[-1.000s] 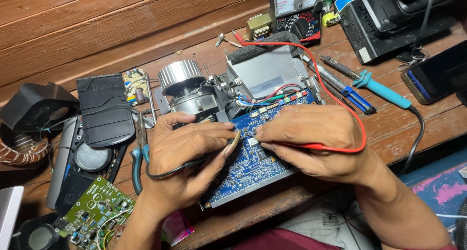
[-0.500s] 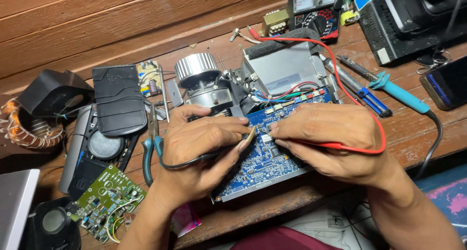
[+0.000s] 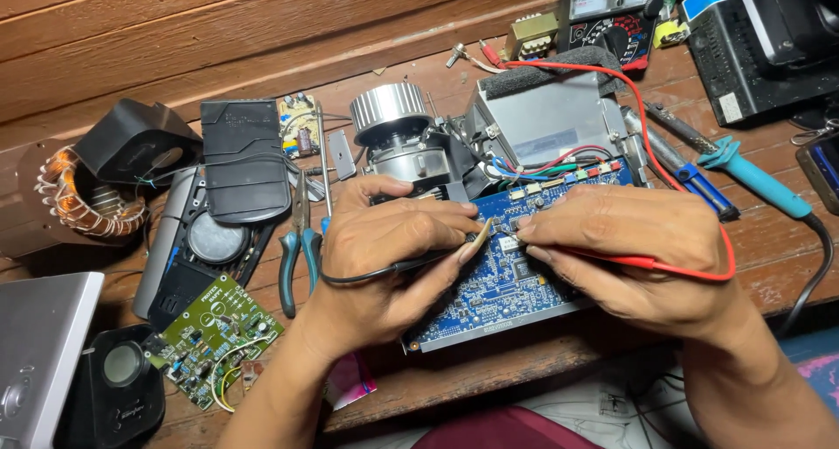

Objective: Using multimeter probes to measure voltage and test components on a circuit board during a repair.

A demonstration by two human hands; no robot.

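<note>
My left hand (image 3: 384,257) has its fingers pinched together on a black probe (image 3: 437,257) whose black lead loops back under my palm, and my right hand (image 3: 638,248) has its fingers closed on a red probe (image 3: 647,261) trailing a red wire (image 3: 699,195). Both tips meet on the blue circuit board (image 3: 498,292), which lies flat at the near edge of the wooden counter (image 3: 559,353), partly under my hands. To the left sit a green circuit board (image 3: 214,335) and blue-handled pliers (image 3: 297,257). Just behind the blue board stand a ribbed metal cylinder (image 3: 389,112) and a grey metal housing (image 3: 546,121). To the right lies a blue-handled soldering iron (image 3: 752,178). Farthest back stands an analogue meter (image 3: 612,12).
</note>
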